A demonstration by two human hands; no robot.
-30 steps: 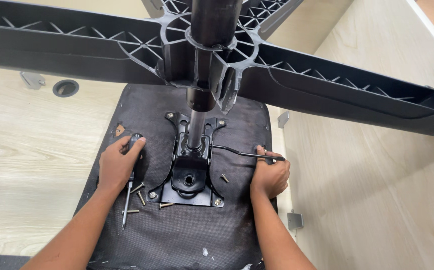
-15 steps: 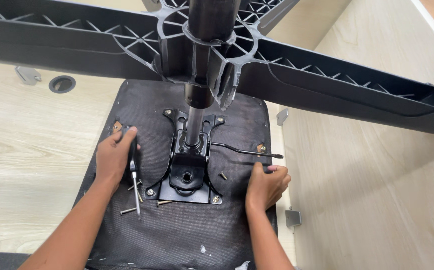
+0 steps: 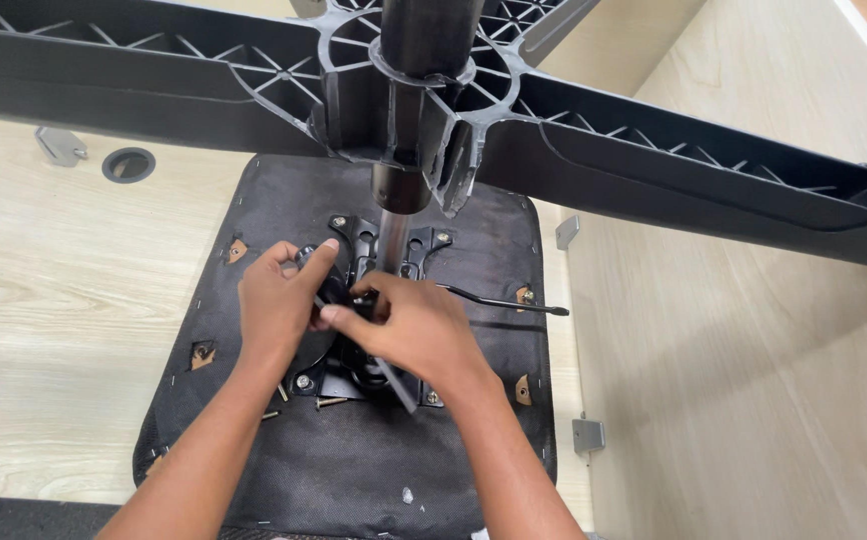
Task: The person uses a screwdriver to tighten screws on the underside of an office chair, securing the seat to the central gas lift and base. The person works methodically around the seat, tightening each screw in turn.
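Below: pale wood-grain desk (image 3: 44, 330) with a round cable grommet (image 3: 129, 164); a light panel (image 3: 754, 330) stands to the right. Upturned chair seat (image 3: 354, 460), black fabric underside, lies on the desk; its star base (image 3: 654, 170) looms overhead. Black metal mechanism plate (image 3: 354, 375) sits mid-seat, under both hands. Left hand (image 3: 279, 305) and right hand (image 3: 419, 330) meet there, fingers curled about a small part; exact grip unclear. Side lever (image 3: 504, 300) points right.

Bright even light; soft shadows; sharp focus; no glare

black metal seat mechanism plate (image 3: 359, 375), flat on upturned seat underside (image 3: 354, 470)
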